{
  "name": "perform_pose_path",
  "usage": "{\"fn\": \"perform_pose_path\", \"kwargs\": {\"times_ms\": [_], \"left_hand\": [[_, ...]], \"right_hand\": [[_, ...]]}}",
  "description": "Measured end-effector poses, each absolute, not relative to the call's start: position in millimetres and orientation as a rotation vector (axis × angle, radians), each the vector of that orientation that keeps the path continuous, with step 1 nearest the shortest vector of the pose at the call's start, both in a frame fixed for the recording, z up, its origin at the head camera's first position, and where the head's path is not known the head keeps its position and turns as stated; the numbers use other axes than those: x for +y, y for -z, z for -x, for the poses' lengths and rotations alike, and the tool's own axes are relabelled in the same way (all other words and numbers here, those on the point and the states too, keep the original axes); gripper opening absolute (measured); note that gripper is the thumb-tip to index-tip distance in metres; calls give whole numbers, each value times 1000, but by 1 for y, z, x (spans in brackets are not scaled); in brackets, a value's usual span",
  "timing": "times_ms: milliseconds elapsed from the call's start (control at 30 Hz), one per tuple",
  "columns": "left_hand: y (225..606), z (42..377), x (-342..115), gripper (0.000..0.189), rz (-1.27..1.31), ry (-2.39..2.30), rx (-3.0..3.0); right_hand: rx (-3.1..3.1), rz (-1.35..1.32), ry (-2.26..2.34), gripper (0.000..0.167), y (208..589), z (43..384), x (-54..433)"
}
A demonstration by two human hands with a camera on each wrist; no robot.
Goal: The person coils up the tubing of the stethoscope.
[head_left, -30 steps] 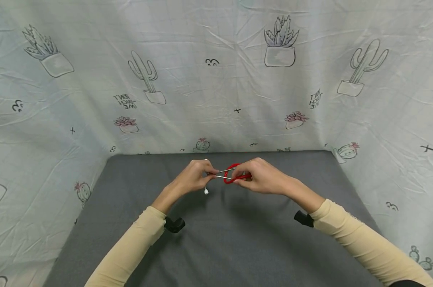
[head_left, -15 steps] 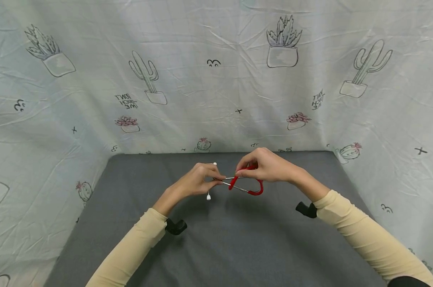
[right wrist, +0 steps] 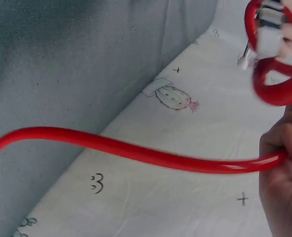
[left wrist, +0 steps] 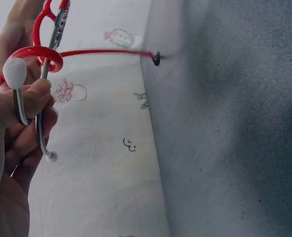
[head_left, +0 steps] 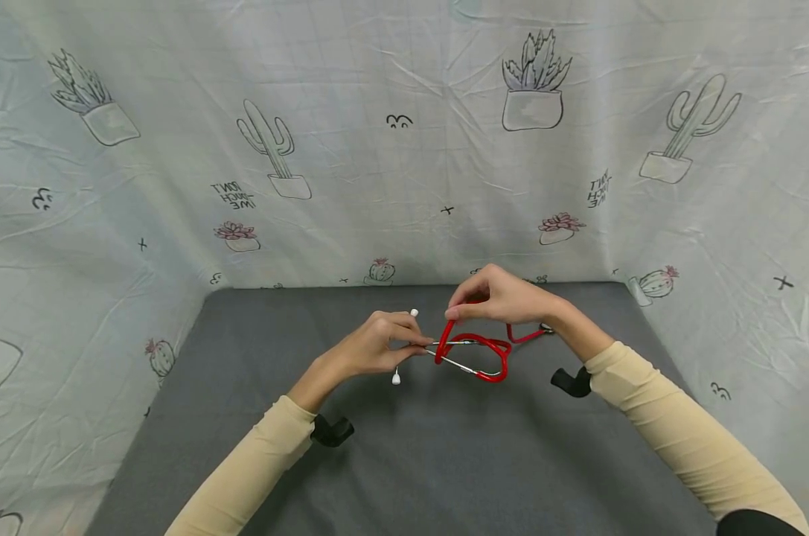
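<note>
A stethoscope with red tubing (head_left: pixel 494 377) is held up between both hands above the grey cloth. My left hand (head_left: pixel 377 344) pinches its two metal ear tubes (left wrist: pixel 39 126), with one white ear tip (head_left: pixel 396 379) below the fingers and one above. Farther right, my right hand (head_left: pixel 501 296) pinches the red tubing between thumb and fingers. A turn of tubing circles the metal tubes just beyond the left fingertips, plain in the left wrist view. From the right hand a long stretch of tubing (right wrist: pixel 161 159) trails away to the dark chest piece (left wrist: pixel 157 59).
A grey cloth surface (head_left: pixel 404 476) spreads below the hands. White fabric walls (head_left: pixel 350 216) printed with cacti rise at its back and sides. Black wrist-worn mounts (head_left: pixel 333 431) sit under both forearms.
My right hand has moved up and right from the metal tubes, drawing out the tubing around them. My left hand has shifted right and slightly down, still pinching the tubes. The chest piece now shows.
</note>
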State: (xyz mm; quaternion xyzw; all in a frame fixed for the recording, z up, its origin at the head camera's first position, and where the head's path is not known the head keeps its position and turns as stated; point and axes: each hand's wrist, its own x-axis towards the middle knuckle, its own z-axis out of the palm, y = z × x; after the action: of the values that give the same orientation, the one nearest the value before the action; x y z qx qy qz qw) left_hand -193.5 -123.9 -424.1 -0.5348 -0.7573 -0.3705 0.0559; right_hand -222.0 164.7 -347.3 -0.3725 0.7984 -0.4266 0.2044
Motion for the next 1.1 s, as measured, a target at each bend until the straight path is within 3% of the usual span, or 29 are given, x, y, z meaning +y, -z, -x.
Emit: {"fn": "perform_pose_path", "kwargs": {"times_ms": [333, 1100], "left_hand": [[423, 190, -125, 19, 1603, 1136, -2264], [415, 182, -129, 24, 1593, 1253, -2111]], "right_hand": [[2130, 1018, 1251, 17, 357, 232, 176], [2167, 1003, 1414, 18, 402, 235, 182]]}}
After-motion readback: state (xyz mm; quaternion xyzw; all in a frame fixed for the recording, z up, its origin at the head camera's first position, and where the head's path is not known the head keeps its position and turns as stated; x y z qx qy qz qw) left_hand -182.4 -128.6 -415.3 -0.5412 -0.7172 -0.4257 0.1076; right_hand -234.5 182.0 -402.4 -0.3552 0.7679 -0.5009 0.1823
